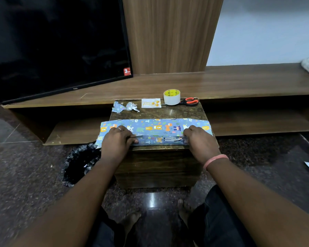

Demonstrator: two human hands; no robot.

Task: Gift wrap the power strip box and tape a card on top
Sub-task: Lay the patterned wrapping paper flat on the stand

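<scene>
Both forearms reach out from the seated person toward a small dark worktop [185, 113]. At far left a black bin bag [80, 163] sits on the floor beside it. Next, the left hand [117, 139] presses down on the wrapped power strip box [155, 131], fingers curled over the near edge of the blue animal-print paper, seemingly pinching the flap. Behind it, crumpled paper scraps [126, 106] lie near the back edge, then the birthday card [151, 103], the tape roll [171, 97] and orange-handled scissors [189, 101], all well apart from the box. On the right, the right hand [199, 137] clamps the other end of the same flap, holding it flat. I'd judge the long seam is being folded and held shut, with the ends hanging open. Next, one hand must let go and fetch tape while the other keeps the seam tight.
</scene>
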